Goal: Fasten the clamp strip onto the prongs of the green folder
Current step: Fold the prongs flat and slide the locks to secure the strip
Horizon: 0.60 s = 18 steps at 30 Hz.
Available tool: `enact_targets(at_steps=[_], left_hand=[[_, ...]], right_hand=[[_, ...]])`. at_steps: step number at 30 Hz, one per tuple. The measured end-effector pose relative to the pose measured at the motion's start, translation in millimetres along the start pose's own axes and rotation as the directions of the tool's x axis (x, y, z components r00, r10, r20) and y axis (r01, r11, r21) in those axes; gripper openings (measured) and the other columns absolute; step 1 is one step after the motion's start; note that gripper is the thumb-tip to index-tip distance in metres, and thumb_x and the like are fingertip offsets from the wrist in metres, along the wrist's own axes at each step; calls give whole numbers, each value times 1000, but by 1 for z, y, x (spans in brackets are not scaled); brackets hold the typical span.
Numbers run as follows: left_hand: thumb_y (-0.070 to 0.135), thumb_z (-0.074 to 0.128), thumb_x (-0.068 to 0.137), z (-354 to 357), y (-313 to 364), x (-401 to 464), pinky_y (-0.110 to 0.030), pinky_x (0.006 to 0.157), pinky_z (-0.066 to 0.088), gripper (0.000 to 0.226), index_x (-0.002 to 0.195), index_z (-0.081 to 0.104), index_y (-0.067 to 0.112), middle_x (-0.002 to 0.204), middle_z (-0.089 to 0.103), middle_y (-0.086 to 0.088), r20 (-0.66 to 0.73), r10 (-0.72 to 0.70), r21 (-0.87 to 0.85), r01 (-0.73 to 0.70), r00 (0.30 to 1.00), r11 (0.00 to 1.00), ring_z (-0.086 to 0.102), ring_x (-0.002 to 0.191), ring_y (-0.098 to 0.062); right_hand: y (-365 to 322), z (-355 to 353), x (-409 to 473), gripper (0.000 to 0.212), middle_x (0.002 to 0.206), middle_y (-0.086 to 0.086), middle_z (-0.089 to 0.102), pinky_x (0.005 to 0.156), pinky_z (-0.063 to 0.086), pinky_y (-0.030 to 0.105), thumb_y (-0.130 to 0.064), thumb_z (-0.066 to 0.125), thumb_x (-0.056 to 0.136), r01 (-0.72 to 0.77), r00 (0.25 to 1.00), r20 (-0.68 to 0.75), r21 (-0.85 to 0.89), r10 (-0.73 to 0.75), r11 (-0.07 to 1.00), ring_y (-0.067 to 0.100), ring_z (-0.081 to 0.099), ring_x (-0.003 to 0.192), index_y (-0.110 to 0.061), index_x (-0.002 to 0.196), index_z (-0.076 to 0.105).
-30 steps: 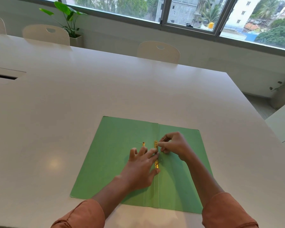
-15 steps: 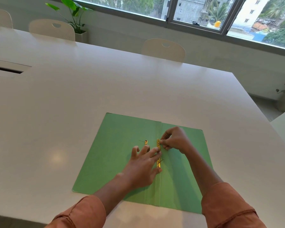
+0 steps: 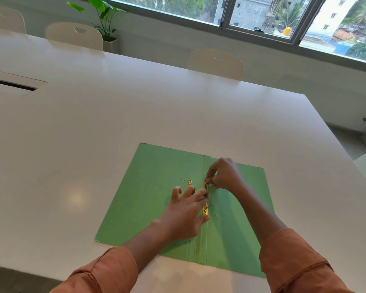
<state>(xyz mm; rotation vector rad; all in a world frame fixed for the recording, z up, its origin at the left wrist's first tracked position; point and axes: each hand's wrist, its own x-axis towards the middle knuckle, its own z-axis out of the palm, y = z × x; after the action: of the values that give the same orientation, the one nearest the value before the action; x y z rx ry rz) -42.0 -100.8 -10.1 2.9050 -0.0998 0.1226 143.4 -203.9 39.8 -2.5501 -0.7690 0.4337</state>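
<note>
The green folder [image 3: 152, 199] lies open flat on the white table [image 3: 135, 106]. A gold clamp strip [image 3: 205, 192] runs along the fold, and a thin prong sticks up near its lower end. My left hand [image 3: 186, 210] lies flat with fingers spread, its fingertips pressing the middle of the strip. At the strip's far end my right hand [image 3: 222, 174] has its fingertips pinched, seemingly on the upper prong. A small gold piece [image 3: 190, 182] rests on the left leaf.
White chairs [image 3: 217, 62] stand along the table's far side. A potted plant [image 3: 106, 24] sits by the window at the back left. A cable slot [image 3: 11, 84] is set in the tabletop at left. The table's right edge is near, with another desk beyond.
The head camera has shifted, so the scene sits a little further right. My right hand has edged slightly up the strip's far end; my left hand stays pressing.
</note>
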Motion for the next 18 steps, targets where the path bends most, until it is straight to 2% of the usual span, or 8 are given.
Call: enact_targets(at_steps=[3, 6, 8, 10, 14, 16, 18], left_hand=[[55, 46, 97, 0, -1, 1, -49, 108, 20, 65, 153, 41, 23, 156, 35, 10, 2, 2, -5, -2, 1000, 1000, 30, 141, -20], [55, 47, 97, 0, -1, 1, -48, 108, 19, 66, 154, 41, 23, 157, 35, 9, -2, 2, -3, -2, 1000, 1000, 31, 141, -19], [55, 47, 97, 1, 0, 0, -48, 107, 19, 66, 154, 40, 22, 156, 35, 9, -8, 4, 0, -4, 1000, 1000, 32, 140, -19], [55, 47, 97, 1, 0, 0, -48, 107, 19, 67, 154, 39, 22, 156, 35, 9, -8, 1, -3, -1, 1000, 1000, 32, 140, -20], [55, 46, 97, 1, 0, 0, -48, 107, 18, 68, 155, 37, 21, 157, 34, 9, -7, 1, -11, -1, 1000, 1000, 30, 140, -19], [55, 46, 97, 1, 0, 0, -48, 107, 17, 69, 156, 36, 21, 158, 34, 8, -6, -1, -11, 1, 1000, 1000, 29, 141, -19], [55, 46, 97, 1, 0, 0, -47, 107, 16, 69, 157, 36, 21, 158, 34, 8, -11, -3, -11, 3, 1000, 1000, 29, 142, -19]], right_hand=[[-2, -4, 3, 15, 56, -8, 70, 44, 58, 18, 0, 92, 71, 80, 997, 29, -86, -77, 993, -4, 64, 39, -12, 72, 84], [-7, -6, 4, 16, 62, -10, 70, 47, 49, 11, -3, 91, 71, 160, 987, 57, -183, -152, 970, -5, 58, 41, -17, 76, 85], [-11, -8, 5, 16, 67, -7, 75, 51, 50, 13, -3, 91, 72, 192, 981, 82, -223, -178, 956, -5, 59, 49, -18, 77, 85], [-15, -10, 8, 17, 70, -4, 78, 55, 58, 20, -3, 91, 71, 198, 978, 118, -239, -174, 951, 3, 67, 54, -18, 76, 86], [-23, -19, 16, 14, 60, -6, 76, 66, 65, 27, -4, 92, 70, 197, 966, 218, -254, -142, 947, 8, 74, 54, -16, 74, 85], [-29, -23, 21, 13, 56, -5, 74, 66, 66, 28, -4, 93, 70, 145, 960, 267, -238, -79, 960, 8, 74, 52, -13, 75, 85], [-33, -26, 26, 13, 58, 2, 75, 65, 68, 32, 0, 93, 71, 8, 954, 297, -170, 43, 985, 13, 75, 55, -5, 80, 84]])
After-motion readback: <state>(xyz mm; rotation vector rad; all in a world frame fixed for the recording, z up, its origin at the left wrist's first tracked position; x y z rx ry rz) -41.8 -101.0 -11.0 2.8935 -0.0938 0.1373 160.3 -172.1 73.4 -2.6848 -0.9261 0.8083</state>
